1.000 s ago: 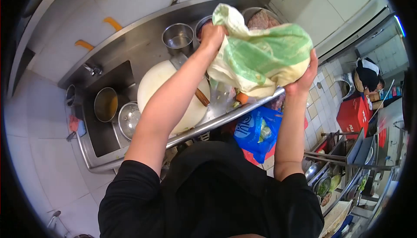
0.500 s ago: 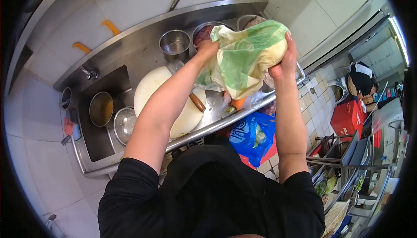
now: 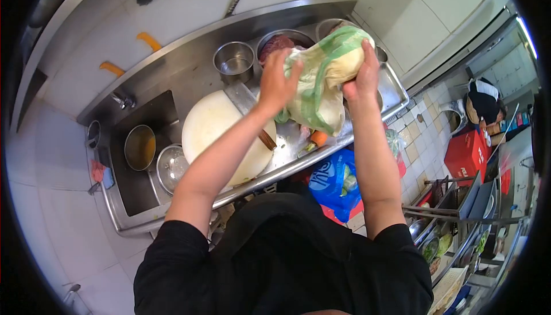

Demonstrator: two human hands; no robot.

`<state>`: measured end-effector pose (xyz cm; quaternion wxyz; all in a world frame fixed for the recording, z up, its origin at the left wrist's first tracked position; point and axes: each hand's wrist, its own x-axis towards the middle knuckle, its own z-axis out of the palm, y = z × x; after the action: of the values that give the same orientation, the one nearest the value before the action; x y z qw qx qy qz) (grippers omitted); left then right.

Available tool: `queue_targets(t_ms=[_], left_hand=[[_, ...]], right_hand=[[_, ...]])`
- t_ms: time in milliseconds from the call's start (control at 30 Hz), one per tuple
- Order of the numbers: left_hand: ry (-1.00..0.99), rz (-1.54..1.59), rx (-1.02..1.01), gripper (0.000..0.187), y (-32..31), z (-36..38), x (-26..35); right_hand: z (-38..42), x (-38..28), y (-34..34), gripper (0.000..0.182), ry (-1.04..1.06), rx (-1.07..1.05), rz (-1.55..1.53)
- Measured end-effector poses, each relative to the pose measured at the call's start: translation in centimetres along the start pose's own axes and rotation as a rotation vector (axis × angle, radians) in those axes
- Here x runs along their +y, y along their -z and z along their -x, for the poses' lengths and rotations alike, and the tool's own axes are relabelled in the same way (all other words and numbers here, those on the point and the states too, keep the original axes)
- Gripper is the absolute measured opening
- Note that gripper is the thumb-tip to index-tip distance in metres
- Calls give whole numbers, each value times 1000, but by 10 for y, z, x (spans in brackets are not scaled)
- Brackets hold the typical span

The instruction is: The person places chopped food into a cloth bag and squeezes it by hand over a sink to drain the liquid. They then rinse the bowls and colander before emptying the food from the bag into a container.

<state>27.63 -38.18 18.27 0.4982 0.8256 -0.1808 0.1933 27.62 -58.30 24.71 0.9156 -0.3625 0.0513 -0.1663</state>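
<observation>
A green and white plastic bag (image 3: pixel 321 59) hangs over the steel counter with a pale rounded bulk inside it. My right hand (image 3: pixel 363 75) is closed around the bag's right side, thumb in front and fingers behind the bulk. At the left edge of the bag is my left hand (image 3: pixel 280 84), its fingers apart and slightly blurred. Below my left forearm lies a round white cutting board (image 3: pixel 209 122). A cleaver (image 3: pixel 240 98) rests across it, its wooden handle toward me, partly hidden by the forearm. An orange carrot (image 3: pixel 318 138) lies under the bag.
Behind the board stand an empty steel pot (image 3: pixel 234 61) and a pot of raw meat (image 3: pixel 275 48). The sink (image 3: pixel 138 194) at left holds a pan (image 3: pixel 140 147) and a strainer (image 3: pixel 171 168). A blue bag (image 3: pixel 333 186) sits below the counter edge. Another person (image 3: pixel 485 102) is at far right.
My left hand has let go of the bag and spread its fingers. The bag, in my right hand, has shifted left and looks narrower.
</observation>
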Motion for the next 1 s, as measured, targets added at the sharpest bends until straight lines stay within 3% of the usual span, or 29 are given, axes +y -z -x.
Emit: queue_targets(t_ms=[33,67,167,233,333,400,467,533,600,667,700,767,933,967,1000], left_hand=[[-135,124,10,54,-2,20,15],[-136,125,1,54,-11,42,27],[-115,130,73,42,-32,72,37],[97,190,-10,27,-38,68,2],[-24,154,105,21,-10,39,-9],[4,130,89,22,7,19,-31],[24,105,72,23,13,5,-51],[328,582,36,26,9,-3,-69],[334,655,17,24,17,-6,-62],[438,922,-68,22,18,-9,-57],[438,922,-70,22,15,-11,-63],[531,905,-189,19,12,-16,-69],[553,920,-217,19,15,-27,-59],[568,917,-218,19,18,-29,-58],[564,913,-220,19,20,-30,-62]], right_hand=[[0,8,-1,43,22,105,-39],[5,13,-2,43,26,113,-42],[18,31,-12,69,45,275,126],[20,41,-7,69,54,292,180],[22,49,1,68,59,311,248],[13,63,17,68,79,266,318],[7,79,34,65,62,278,313],[6,90,41,61,-83,320,431],[8,99,47,50,-131,330,471],[0,119,73,38,-256,265,637],[1,127,79,27,-271,238,678],[1,133,93,25,-336,200,795],[13,116,89,15,-482,166,986],[5,122,101,15,-480,167,984],[-13,133,125,11,-346,80,1055]])
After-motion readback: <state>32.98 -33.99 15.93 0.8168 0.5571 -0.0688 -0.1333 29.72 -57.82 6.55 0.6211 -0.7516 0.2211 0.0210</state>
